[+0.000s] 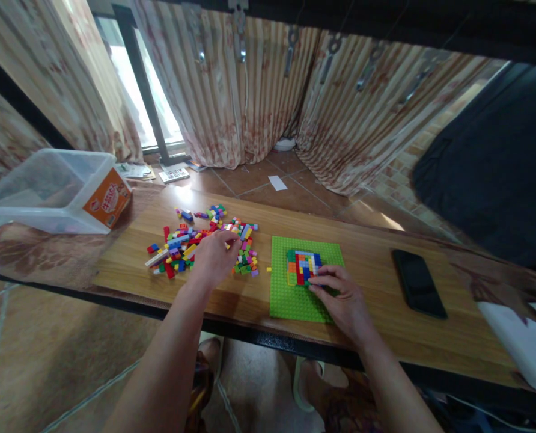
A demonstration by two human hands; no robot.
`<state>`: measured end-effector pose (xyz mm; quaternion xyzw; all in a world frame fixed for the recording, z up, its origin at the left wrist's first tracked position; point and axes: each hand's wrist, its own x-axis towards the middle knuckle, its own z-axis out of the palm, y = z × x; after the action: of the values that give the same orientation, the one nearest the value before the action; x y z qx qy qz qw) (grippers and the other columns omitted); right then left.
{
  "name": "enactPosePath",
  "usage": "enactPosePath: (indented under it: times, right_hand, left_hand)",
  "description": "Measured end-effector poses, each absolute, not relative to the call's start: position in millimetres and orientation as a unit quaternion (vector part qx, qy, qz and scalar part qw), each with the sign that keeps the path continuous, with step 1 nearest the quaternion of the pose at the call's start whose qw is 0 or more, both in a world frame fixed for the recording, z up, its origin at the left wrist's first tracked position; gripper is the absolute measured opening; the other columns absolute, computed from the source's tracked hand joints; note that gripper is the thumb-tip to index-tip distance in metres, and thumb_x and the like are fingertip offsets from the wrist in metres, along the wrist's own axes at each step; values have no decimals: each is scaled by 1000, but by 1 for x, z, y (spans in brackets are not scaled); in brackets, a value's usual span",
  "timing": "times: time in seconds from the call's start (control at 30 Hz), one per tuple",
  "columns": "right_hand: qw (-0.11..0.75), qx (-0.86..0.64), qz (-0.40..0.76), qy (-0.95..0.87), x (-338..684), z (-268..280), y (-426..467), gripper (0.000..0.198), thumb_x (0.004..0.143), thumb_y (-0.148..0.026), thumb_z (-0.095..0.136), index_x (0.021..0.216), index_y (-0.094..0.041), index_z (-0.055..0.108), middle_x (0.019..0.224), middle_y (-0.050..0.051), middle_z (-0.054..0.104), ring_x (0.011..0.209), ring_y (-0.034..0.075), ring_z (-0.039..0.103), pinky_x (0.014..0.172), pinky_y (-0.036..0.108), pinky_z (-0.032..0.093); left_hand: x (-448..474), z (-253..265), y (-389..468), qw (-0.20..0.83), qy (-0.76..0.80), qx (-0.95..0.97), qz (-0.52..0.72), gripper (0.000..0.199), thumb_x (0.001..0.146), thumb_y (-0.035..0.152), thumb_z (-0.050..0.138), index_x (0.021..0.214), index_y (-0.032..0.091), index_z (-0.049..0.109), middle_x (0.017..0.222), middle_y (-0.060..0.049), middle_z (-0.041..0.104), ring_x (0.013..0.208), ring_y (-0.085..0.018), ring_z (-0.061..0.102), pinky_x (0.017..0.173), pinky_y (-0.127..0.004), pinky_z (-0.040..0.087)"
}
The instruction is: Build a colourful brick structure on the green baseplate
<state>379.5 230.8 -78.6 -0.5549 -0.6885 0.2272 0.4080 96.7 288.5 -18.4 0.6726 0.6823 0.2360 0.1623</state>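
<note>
A bright green baseplate (281, 304) lies flat on the wooden board, bearing a low, squarish build of multicoloured toy bricks (301, 268). My right hand (342, 296) is at the build's lower right corner, thumb and fingertips closed in against the bricks there; its fingers cover part of that side. Over the right part of a loose heap of toy bricks (178, 243) is my left hand (217, 255). Its thumb and fingers are curled together in a pinch, and whatever is between the tips is too small to make out. A single yellow brick (268, 269) lies just left of the baseplate.
A black phone (419, 282) rests on the wooden board (385, 325), right of the baseplate. To the far left stands a clear plastic bin (65, 162) with an orange label. Papers (175, 174) lie beyond the board, before striped curtains (268, 108). A dark bar crosses the top.
</note>
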Motion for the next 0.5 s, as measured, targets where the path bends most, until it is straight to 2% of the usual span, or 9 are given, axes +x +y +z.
enactPosePath:
  times: [0.27, 0.5]
  right_hand:
    - [412, -573, 254, -661, 379, -73, 232, 17, 79, -37, 69, 91, -25, 73, 107, 7, 64, 102, 24, 61, 91, 44, 49]
    - [421, -599, 255, -632, 374, -77, 236, 15, 78, -37, 70, 81, -23, 73, 101, 7, 63, 96, 22, 61, 89, 42, 47]
  left_hand:
    - [97, -19, 289, 172, 676, 674, 243, 27, 87, 32, 51, 90, 20, 75, 82, -3, 74, 77, -18, 64, 68, -25, 43]
    - [103, -19, 287, 182, 672, 679, 234, 26, 87, 30, 52, 95, 21, 75, 87, -3, 75, 76, -19, 65, 71, -27, 44]
